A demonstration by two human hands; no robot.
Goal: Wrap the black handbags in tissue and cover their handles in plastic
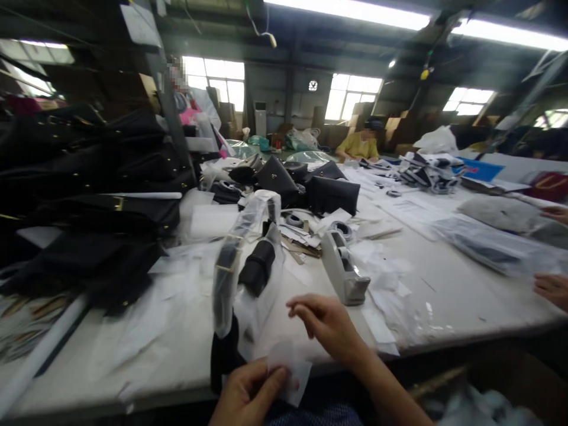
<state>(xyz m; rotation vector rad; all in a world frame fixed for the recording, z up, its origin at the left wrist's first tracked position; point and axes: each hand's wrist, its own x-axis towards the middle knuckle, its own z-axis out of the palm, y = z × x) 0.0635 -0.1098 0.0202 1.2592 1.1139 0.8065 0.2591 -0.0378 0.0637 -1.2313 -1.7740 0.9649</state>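
Observation:
My left hand [255,387] is closed at the table's front edge, thumb and fingers pinching a thin translucent white sheet [290,373]. Over the tabletop, my right hand [326,325] hangs with its fingers loosely bent and apart, holding nothing I can see. A black bag [224,355] stands at the edge just beyond my left hand, partly covered by that hand. Its strap [227,266] arches up in clear plastic wrap with a gold-coloured buckle. Behind the strap lies a black rolled piece [257,266] in white wrapping. The grey tape dispenser [344,269] sits just beyond my right hand.
Black bags [89,225] are piled at the left, more black bags [332,192] at the back. Tape rolls [341,229] and paper scraps lie mid-table. A plastic-wrapped item [483,248] lies right, beside another person's hands [552,289]. A person in yellow [359,145] sits far off.

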